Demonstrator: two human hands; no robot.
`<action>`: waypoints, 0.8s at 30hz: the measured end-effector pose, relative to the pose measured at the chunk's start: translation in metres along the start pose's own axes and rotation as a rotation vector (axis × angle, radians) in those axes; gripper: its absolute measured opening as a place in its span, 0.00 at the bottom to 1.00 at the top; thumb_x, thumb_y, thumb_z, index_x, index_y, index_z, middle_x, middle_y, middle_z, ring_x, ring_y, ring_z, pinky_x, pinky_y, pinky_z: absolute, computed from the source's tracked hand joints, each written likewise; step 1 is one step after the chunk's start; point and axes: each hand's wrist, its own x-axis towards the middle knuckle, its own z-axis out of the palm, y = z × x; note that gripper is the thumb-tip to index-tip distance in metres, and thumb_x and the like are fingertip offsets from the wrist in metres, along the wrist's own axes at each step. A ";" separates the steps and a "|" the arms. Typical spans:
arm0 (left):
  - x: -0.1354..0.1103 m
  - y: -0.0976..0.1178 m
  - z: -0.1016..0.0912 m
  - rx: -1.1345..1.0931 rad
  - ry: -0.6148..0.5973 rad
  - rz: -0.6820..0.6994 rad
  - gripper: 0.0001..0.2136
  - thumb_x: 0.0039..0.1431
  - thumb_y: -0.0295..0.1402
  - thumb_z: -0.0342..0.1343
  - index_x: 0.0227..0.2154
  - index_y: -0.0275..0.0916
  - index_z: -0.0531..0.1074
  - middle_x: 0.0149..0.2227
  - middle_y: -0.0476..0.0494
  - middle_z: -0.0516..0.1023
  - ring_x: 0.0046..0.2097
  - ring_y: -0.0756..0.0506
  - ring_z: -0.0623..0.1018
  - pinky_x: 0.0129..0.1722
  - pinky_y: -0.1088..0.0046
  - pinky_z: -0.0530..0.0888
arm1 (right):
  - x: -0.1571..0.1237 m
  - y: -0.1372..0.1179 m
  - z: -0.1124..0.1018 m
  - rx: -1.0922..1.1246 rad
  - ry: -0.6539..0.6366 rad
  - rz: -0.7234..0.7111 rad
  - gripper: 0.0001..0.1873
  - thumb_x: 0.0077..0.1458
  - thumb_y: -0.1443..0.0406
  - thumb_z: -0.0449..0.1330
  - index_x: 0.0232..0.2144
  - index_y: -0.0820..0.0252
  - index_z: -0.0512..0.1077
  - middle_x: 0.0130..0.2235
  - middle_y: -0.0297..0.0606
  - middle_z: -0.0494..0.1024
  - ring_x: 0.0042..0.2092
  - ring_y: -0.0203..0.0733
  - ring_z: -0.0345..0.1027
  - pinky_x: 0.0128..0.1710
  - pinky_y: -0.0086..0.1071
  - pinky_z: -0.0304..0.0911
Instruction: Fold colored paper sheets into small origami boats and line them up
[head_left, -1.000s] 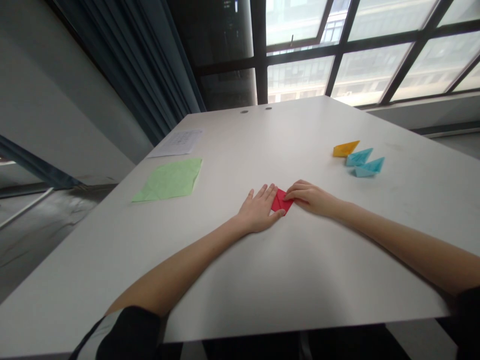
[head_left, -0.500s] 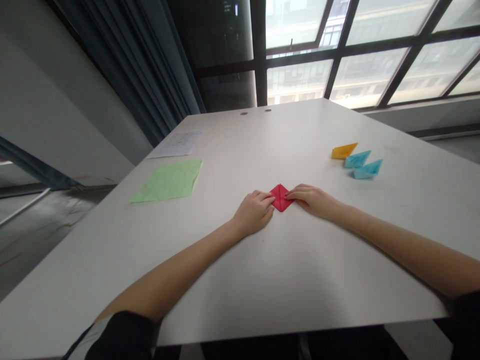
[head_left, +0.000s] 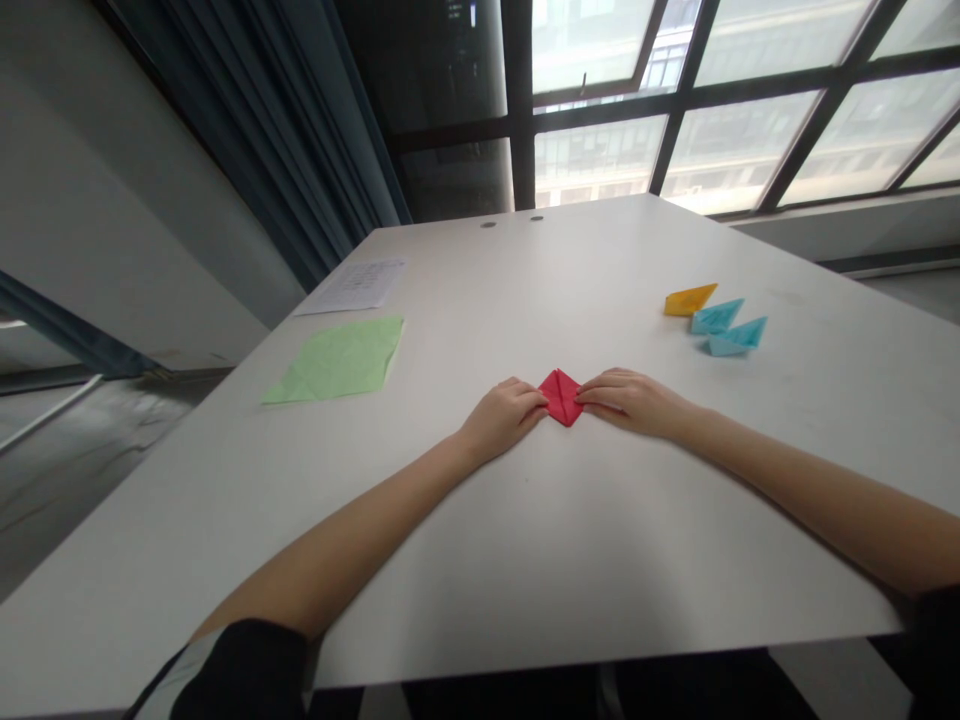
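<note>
A small folded red paper (head_left: 561, 398), diamond-shaped with a crease down its middle, lies on the white table between my hands. At its left corner, my left hand (head_left: 507, 412) pinches the edge with fingers closed together. My right hand (head_left: 628, 400) grips the opposite corner in the same way, thumb hidden beneath the fingers. The paper's two side corners are covered by my fingertips, while its top and bottom points show.
To the right stand an orange folded paper piece (head_left: 690, 300) and two light blue ones (head_left: 738, 338). On the left lie a green paper sheet (head_left: 341, 358) and a printed white sheet (head_left: 358, 286). The white table (head_left: 480, 570) ends near my body.
My fingers have drawn slightly outward toward the red paper's side corners, showing more of its middle. The paper has turned a little. The other papers have stayed in place.
</note>
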 end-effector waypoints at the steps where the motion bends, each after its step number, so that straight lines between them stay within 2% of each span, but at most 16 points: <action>1: 0.000 0.000 0.000 0.012 -0.004 0.010 0.10 0.60 0.33 0.47 0.37 0.37 0.72 0.39 0.41 0.76 0.42 0.46 0.72 0.44 0.67 0.69 | 0.000 0.000 0.000 -0.011 0.002 0.001 0.13 0.59 0.63 0.50 0.41 0.57 0.72 0.41 0.40 0.77 0.41 0.41 0.70 0.44 0.37 0.64; 10: 0.000 0.000 0.001 0.061 0.016 0.002 0.09 0.60 0.32 0.46 0.37 0.36 0.71 0.36 0.41 0.76 0.40 0.46 0.72 0.42 0.68 0.70 | 0.004 -0.005 0.000 -0.006 0.005 0.075 0.12 0.60 0.65 0.47 0.38 0.59 0.70 0.35 0.42 0.77 0.38 0.41 0.70 0.40 0.36 0.65; 14: -0.001 -0.001 0.003 0.054 0.048 0.005 0.08 0.59 0.30 0.48 0.37 0.35 0.71 0.36 0.42 0.76 0.39 0.46 0.72 0.42 0.69 0.70 | 0.006 -0.006 -0.001 0.019 0.043 0.087 0.11 0.59 0.66 0.48 0.36 0.60 0.71 0.33 0.42 0.76 0.38 0.42 0.68 0.38 0.36 0.64; 19: -0.002 -0.004 0.005 0.048 0.055 -0.025 0.08 0.60 0.28 0.47 0.37 0.36 0.71 0.34 0.43 0.77 0.38 0.47 0.73 0.41 0.70 0.71 | 0.004 -0.008 0.000 0.050 0.017 0.074 0.10 0.55 0.66 0.52 0.39 0.59 0.70 0.34 0.41 0.76 0.38 0.42 0.68 0.41 0.35 0.63; 24: 0.001 -0.001 0.005 0.006 0.050 -0.120 0.10 0.61 0.29 0.44 0.41 0.37 0.70 0.36 0.43 0.77 0.38 0.47 0.73 0.40 0.70 0.71 | 0.007 -0.008 0.003 0.086 0.054 0.217 0.10 0.55 0.65 0.52 0.38 0.59 0.70 0.33 0.40 0.76 0.35 0.40 0.68 0.38 0.33 0.62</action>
